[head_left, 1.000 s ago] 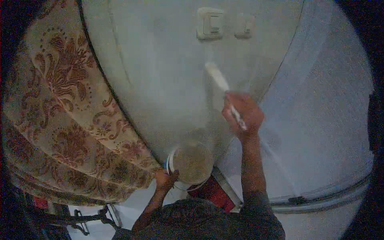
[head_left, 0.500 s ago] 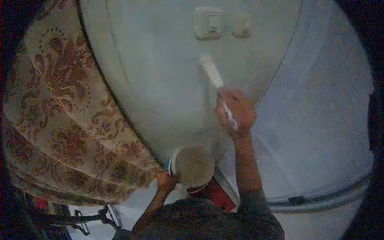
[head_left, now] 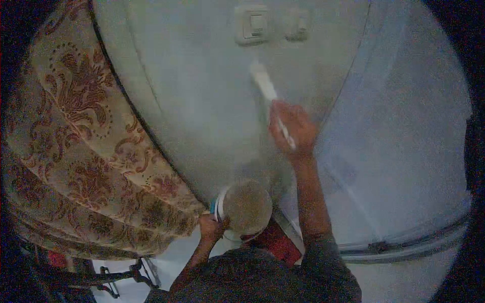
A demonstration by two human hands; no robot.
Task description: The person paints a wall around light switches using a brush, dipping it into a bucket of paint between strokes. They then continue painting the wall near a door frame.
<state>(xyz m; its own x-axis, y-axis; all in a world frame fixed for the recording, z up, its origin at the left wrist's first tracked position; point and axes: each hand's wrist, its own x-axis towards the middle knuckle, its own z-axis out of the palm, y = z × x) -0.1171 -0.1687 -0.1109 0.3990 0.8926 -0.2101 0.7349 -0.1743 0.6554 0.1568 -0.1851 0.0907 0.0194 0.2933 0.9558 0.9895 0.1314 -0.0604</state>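
My right hand (head_left: 293, 127) is wrapped round the handle of a paintbrush (head_left: 263, 83). The brush's pale head points up and left against the greenish-white wall (head_left: 197, 91), below a switch plate (head_left: 251, 25). Low in the middle, my left hand (head_left: 212, 227) grips the left side of a round paint bucket (head_left: 247, 206). Its inside looks light brownish-grey; I cannot make out how full it is. The fingers under the bucket are partly hidden.
A patterned curtain (head_left: 81, 121) hangs along the left, beside the wall. A second, smaller plate (head_left: 297, 24) is next to the switch. On the right is a bluish-white surface (head_left: 404, 126). Something red (head_left: 278, 242) lies below the bucket, and a dark metal frame (head_left: 121, 275) stands at lower left.
The view has shifted slightly, so the wall plates sit further left and higher. My right hand and the brush appear a little higher and to the left. The bucket stays in my left hand.
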